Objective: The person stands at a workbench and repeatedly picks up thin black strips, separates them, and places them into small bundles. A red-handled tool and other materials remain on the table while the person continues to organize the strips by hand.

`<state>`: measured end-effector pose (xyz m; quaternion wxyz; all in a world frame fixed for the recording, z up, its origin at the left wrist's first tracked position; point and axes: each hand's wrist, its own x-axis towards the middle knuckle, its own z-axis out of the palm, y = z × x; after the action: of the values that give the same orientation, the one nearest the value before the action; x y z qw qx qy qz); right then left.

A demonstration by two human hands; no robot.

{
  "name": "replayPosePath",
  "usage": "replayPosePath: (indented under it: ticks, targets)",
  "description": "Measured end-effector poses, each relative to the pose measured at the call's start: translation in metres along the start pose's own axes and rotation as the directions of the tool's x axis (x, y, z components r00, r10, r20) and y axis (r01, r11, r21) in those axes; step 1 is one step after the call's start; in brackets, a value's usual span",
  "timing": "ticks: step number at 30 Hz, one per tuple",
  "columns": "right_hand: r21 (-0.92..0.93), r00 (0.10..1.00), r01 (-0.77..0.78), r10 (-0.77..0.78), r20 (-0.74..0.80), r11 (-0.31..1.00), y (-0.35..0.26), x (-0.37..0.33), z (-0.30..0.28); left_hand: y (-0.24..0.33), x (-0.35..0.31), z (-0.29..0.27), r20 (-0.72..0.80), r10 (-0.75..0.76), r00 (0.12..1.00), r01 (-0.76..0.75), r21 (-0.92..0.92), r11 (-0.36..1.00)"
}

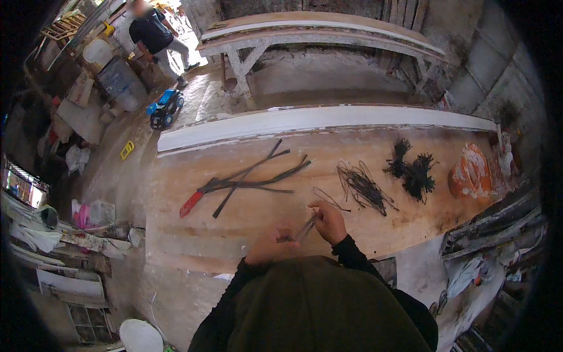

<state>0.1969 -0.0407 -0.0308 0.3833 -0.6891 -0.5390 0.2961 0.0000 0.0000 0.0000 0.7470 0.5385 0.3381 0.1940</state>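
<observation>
Right hand (330,224): fingers bent, thumb and forefinger pinching a thin greyish strip (307,227) held slantwise above the near edge of the table (193,236). Left hand (272,245): curled at the strip's lower end, a bit of something dark at its fingers; blurred, so cannot tell whether it grips or merely steadies.

Just beyond the right fingertips: a loose wire loop (329,200); contact with the hand unclear. Near it, to the right, a tangled heap of thin dark strands (363,186). Further right, two clumps of short black ties (419,176), then an orange bag (472,171) smeared white.

Left of the hands, well apart: dark flat strips (275,176) fanned and crossing, a red piece (190,203) at their near end, kind unclear. Along the far edge, a long white board (328,119).

Risks (judgement): the strip looks slender and springy; if one hand loosens, it could flick free or twist out of line. Wire loop lies close enough to the right hand to snag on a finger or cuff, which might drag the heap with it. Crossed strips could catch one another if one is pulled from beneath. Uncertain left grip is the likeliest source of a slip
</observation>
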Motion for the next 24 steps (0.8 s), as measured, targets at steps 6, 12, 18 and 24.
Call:
replayPosePath:
  ticks: [6, 12, 18, 24]
  targets:
    - [0.033, 0.962, 0.194, -0.183, -0.202, 0.981, 0.006, 0.001, -0.007, -0.023, 0.013, -0.027, -0.397, 0.188, 0.898, -0.104, 0.223, 0.969]
    - [0.753, 0.916, -0.274, -0.076, 0.394, 0.598, -0.019, -0.015, -0.009, -0.056, 0.034, -0.045, -0.548, 0.419, 0.724, -0.144, 0.474, 0.868]
    - [0.759, 0.84, -0.386, -0.14, 0.524, 0.524, -0.034, -0.021, -0.01, -0.056, 0.035, -0.034, -0.54, 0.408, 0.736, -0.107, 0.502, 0.858]
    - [0.747, 0.927, -0.248, -0.073, 0.368, 0.617, -0.017, -0.013, -0.012, -0.079, 0.038, -0.03, -0.329, 0.273, 0.904, -0.126, 0.404, 0.906]
